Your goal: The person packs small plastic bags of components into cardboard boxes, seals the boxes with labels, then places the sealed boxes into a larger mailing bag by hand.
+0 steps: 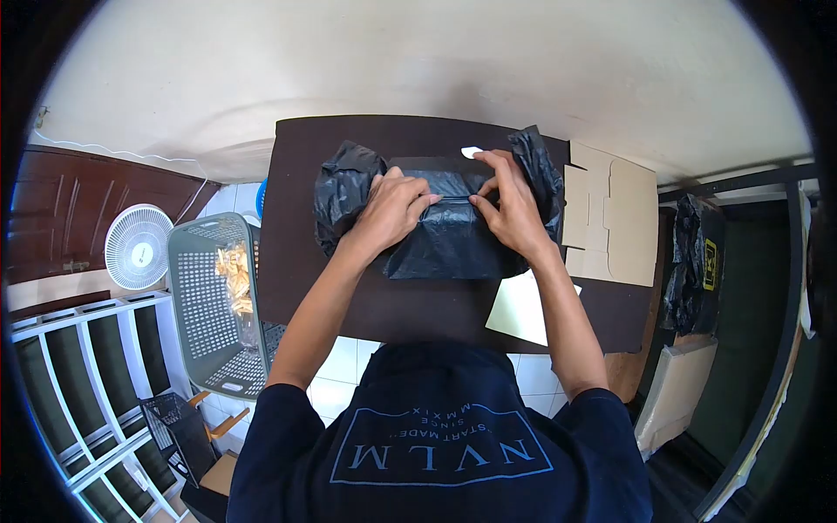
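Black plastic sheeting (458,244) is wrapped around a box-shaped bundle on the dark table, its loose ends bunched up at left and right. A folded edge runs across the top of the bundle. My left hand (394,209) has its fingers closed on that fold from the left. From the right, my right hand (513,205) pinches the same fold between thumb and fingers. A small white piece (471,152) shows right beside the bent fingers of my right hand.
Flat brown cardboard (610,213) lies on the right of the dark table (292,218), a pale paper sheet (520,309) near its front edge. To the left stand a grey basket (205,296) holding a clear bag of tan pieces, and a white fan (139,248).
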The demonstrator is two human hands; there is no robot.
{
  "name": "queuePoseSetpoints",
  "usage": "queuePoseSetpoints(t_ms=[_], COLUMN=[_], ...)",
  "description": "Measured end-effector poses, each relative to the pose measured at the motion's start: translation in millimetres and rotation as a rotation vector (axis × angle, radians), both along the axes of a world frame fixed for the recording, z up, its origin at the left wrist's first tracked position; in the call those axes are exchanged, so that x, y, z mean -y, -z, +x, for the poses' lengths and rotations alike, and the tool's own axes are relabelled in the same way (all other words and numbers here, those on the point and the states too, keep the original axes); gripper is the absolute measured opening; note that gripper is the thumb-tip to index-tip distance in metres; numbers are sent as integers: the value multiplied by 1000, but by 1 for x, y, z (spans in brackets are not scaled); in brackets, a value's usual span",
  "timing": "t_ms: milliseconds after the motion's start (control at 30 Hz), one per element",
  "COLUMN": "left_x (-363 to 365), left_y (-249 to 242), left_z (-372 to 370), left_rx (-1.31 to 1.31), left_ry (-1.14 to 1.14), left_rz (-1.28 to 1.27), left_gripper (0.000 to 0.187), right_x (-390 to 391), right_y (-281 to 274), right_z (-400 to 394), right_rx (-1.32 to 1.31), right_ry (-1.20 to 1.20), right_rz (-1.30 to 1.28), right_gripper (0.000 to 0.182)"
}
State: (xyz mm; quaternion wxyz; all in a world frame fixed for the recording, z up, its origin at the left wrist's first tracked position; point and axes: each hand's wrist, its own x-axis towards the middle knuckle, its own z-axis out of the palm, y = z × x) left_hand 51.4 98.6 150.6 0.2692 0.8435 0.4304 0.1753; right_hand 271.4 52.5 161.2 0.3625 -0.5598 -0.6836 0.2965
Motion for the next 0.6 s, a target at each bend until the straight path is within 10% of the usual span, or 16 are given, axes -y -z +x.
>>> queuePoseSetpoints(t_ms=[267,600], left_x=[6,16], left_y=[-14,-7], left_z=[6,6], left_rx=[371,121], left_ry=[45,139], left_rz=[-13,64], left_gripper=[17,16], right_x=[-3,5], right_y=[-11,-14], right_z=[6,-2], right_rx=[-86,177], right_ry=[-45,2], right_rz=[-70,220], right_gripper=[63,58])
